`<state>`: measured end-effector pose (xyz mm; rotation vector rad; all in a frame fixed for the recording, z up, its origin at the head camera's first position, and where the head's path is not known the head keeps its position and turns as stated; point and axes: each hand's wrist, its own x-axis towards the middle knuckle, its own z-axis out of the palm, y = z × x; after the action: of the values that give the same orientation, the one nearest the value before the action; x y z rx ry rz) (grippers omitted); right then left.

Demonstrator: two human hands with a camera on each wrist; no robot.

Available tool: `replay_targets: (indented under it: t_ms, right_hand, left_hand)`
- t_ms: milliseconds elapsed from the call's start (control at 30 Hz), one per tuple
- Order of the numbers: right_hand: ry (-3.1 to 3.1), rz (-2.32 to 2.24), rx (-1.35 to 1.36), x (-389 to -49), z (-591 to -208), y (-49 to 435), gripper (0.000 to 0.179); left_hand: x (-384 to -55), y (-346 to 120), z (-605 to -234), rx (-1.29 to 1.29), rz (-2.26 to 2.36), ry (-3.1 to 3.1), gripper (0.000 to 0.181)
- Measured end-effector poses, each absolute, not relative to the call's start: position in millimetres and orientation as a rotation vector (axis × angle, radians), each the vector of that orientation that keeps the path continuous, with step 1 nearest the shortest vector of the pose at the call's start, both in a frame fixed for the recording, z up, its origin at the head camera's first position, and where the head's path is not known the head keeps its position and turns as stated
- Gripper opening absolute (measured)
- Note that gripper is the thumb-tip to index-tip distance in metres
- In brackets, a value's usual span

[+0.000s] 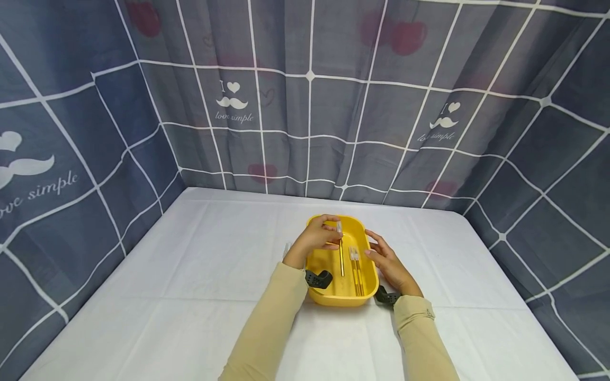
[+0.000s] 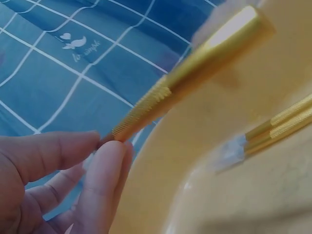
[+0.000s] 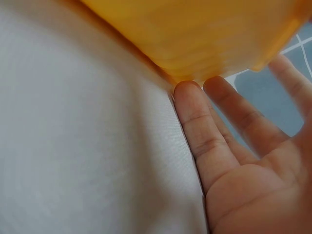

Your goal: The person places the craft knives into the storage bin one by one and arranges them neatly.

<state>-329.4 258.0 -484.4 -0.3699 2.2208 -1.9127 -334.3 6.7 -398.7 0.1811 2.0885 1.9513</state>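
Note:
A yellow plastic basket (image 1: 340,300) stands on the white-covered table. Above its inside, my left hand (image 1: 316,238) pinches a slim gold pen-shaped tool (image 1: 341,259) between thumb and fingertips, near the tool's clear-capped upper end. A knurled band and a smooth, wider gold end show on this tool (image 2: 195,68) in the left wrist view. Two similar gold tools (image 1: 356,272) with clear caps lie side by side in the basket. My right hand (image 1: 391,267) is at the basket's right side, its extended fingertips (image 3: 190,97) touching the outer wall low down.
White cloth (image 1: 214,254) covers the table around the basket. Something clear (image 1: 287,248) shows just left of the basket, partly behind my left wrist. A grey checked curtain (image 1: 286,106) hangs behind the table and along both sides. Black straps (image 1: 388,296) sit at my wrists.

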Motion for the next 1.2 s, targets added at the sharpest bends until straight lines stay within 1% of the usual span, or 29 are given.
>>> replay_targets:
  t_ms: [200,533,800,1200]
  right_hand:
    - [2.216,-1.918,-0.384,-329,-485,259,0.071]
    - [2.205,-1.923,-0.410,-330,-484,259,0.071]
    - [2.195,-1.937,-0.444,-330,-485,259,0.069]
    - [2.205,-1.927,-0.416,-329,-484,258,0.070]
  left_hand:
    - [-334,15,-403,0.153,1.867,2.127,0.054]
    - [-345,29,-406,0.131,1.768,2.191,0.048]
    - [-347,41,-412,0.052,1.694,2.202,0.046]
    - [-350,48,-417,0.057,1.413,2.239,0.042]
